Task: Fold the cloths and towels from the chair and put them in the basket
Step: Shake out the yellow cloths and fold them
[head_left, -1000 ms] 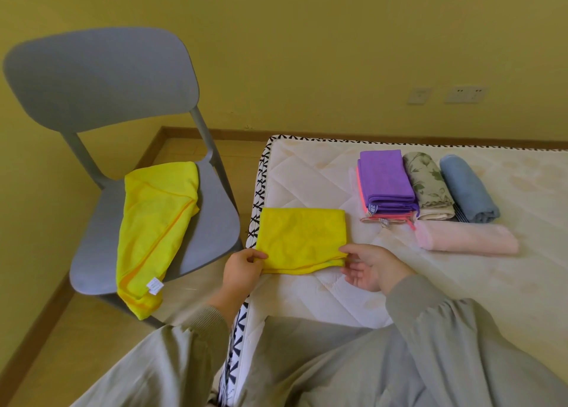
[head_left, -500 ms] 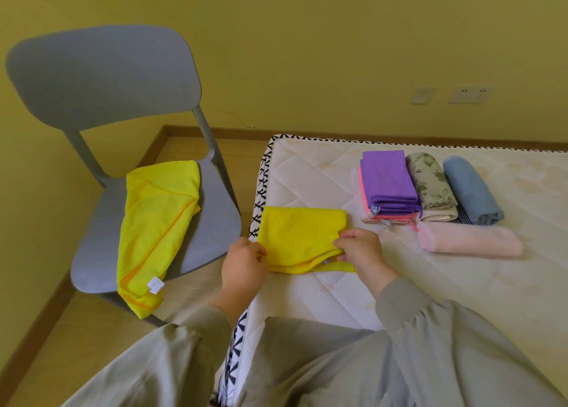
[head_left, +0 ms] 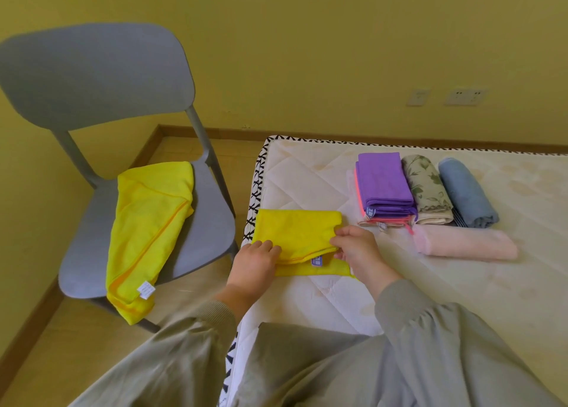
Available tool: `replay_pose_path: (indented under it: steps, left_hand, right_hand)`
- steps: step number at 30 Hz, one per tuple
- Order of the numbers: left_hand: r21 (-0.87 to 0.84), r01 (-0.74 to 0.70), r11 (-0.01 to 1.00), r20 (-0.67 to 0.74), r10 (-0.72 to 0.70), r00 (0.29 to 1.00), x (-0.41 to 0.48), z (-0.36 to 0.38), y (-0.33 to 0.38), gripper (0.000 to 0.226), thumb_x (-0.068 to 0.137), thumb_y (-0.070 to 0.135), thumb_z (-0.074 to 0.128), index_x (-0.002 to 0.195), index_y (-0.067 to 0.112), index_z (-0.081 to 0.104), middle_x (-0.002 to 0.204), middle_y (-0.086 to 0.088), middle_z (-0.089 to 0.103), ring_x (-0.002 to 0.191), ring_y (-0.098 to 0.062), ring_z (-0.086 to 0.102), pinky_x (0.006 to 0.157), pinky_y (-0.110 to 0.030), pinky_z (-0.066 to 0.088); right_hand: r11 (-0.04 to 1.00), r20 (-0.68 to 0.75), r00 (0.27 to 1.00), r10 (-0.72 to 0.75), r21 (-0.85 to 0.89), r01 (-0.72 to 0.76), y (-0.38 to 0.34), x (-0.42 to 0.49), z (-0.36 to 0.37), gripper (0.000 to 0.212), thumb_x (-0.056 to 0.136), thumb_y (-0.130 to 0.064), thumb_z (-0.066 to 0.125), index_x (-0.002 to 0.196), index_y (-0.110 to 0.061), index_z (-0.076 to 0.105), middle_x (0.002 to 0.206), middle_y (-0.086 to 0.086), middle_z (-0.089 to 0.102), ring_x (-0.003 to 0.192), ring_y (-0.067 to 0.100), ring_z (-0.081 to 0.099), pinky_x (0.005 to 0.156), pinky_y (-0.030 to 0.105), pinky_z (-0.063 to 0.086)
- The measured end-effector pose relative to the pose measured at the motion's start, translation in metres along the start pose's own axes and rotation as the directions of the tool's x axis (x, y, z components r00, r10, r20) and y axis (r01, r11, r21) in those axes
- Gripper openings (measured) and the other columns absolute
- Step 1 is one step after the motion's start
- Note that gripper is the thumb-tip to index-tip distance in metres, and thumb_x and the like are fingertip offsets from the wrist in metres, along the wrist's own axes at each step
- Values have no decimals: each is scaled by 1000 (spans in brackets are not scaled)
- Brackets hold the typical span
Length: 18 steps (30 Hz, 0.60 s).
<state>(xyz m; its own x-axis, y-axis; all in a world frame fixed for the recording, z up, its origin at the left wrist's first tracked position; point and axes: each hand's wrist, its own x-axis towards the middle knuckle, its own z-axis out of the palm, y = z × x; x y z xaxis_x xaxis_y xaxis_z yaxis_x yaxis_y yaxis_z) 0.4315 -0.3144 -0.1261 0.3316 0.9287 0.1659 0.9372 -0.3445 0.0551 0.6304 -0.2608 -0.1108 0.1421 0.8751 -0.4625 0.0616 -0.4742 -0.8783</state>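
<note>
Background only: mattress, wall, wall plates, skirting, floor.
A white quilted mattress (head_left: 307,176) is seen filling the right half of the view, its surface stitched in diamonds and marked with faint yellowish blotches toward the right; its edge is bound with a black-and-white patterned trim strip (head_left: 256,197). A plain yellow-green painted wall (head_left: 307,53) is seen behind it. Two pale rectangular wall plates are mounted on it side by side, a smaller one (head_left: 418,97) and a wider socket plate (head_left: 465,96). A brown wooden skirting board (head_left: 338,134) is run along the wall base. A light wood-plank floor (head_left: 61,345) is seen left of the mattress.
</note>
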Motion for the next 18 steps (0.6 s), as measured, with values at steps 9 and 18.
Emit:
replay_pose_path:
  steps: [9,18]
  left_hand:
    - [51,-32,998,54,29,998,-2,11,-1,41,32,1,88,61,14,63,52,-2,50,40,-18,46,32,-18,33]
    - [-17,-61,998,18,61,998,-9,15,-10,30,51,17,89,64,15,62,59,-1,56,50,-19,54,39,-20,37]
  right_hand:
    - [973,-31,996,85,-213,-90,16,13,-21,28,71,20,64,73,-8,60,85,16,61,82,28,58,77,40,50]
    - [875,-113,982,149,-448,-184,25,19,-28,22,75,9,66,97,11,66,63,14,57,55,23,50,64,33,44]
